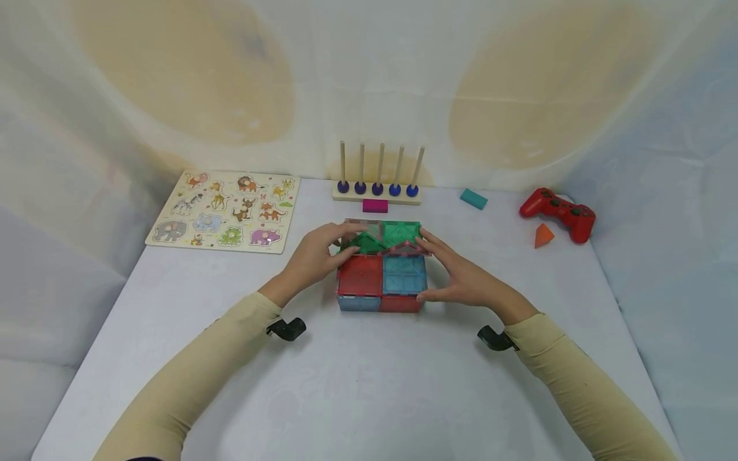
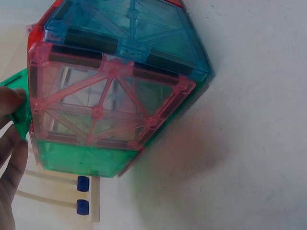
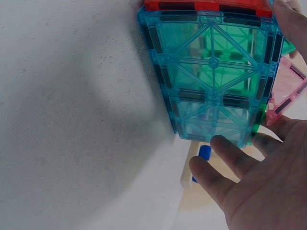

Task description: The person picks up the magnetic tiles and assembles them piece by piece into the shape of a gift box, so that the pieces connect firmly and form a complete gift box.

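A box of translucent magnetic tiles [image 1: 360, 275] sits on the table, with red and blue squares at the front of its top and green and pale pink behind. A green triangle tile [image 1: 367, 242] stands on top at the left, and my left hand [image 1: 314, 256] pinches it between thumb and fingers. Beside it, to the right, stands a pink triangle tile [image 3: 286, 88]. My right hand [image 1: 464, 278] spans the box's right side, thumb by the front corner and outstretched fingers by the back one. In the right wrist view the blue side wall [image 3: 213, 62] shows close to those fingers.
Behind the box are a magenta block [image 1: 375, 205] and a wooden peg stand [image 1: 377, 192] with blue beads. An animal puzzle board [image 1: 230, 214] lies at the left. Toward the right are a teal block [image 1: 474, 198], an orange triangular piece [image 1: 543, 235] and a red game controller [image 1: 558, 212].
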Demonstrator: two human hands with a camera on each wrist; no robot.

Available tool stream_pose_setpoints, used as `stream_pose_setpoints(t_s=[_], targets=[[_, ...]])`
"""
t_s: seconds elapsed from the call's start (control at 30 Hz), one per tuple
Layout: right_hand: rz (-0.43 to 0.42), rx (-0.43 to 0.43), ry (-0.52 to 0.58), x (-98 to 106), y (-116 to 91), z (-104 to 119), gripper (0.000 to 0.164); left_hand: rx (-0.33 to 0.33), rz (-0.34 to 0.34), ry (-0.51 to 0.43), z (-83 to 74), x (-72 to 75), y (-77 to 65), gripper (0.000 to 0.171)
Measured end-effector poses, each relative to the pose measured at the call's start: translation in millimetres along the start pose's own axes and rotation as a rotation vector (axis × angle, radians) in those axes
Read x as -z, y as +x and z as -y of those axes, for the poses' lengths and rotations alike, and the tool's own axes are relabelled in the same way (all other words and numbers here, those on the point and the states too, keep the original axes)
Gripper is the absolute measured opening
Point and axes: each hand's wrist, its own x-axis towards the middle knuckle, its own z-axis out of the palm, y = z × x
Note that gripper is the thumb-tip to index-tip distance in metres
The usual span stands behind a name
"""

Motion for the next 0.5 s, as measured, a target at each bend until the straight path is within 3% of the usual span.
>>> stream_pose_setpoints(t_s=[0.5], targets=[[0.002,-0.017,0.004,0.4,0.6,0.5,0.112,-0.022,0.019,-0.014,2.1,2.6,-4.0,0.030]])
